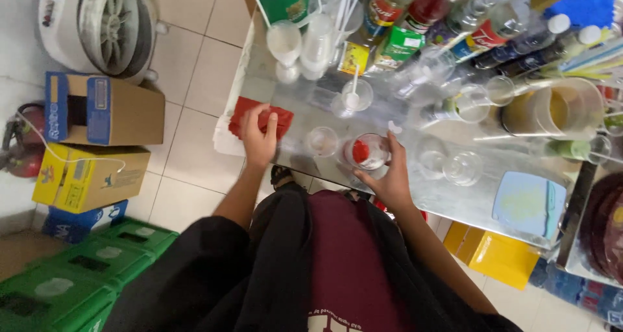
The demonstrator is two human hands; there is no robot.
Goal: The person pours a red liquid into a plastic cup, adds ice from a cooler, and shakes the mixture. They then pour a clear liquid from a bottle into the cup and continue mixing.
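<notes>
One clear cup [368, 151] holding something red is gripped by the right hand [388, 176] at the counter's [454, 202] front edge. One red cloth [250, 119] is pressed under the left hand [259, 140], fingers spread. Three empty glasses [322, 140] stand nearby.

We lose the bottles [454, 20] along the top of the frame at the neck, their tops cut off. The dark round thing [603, 225] at the right edge is half out of view. The red cloth [250, 114] is partly under our left hand [259, 140]; motion blurs the clear cups.
</notes>
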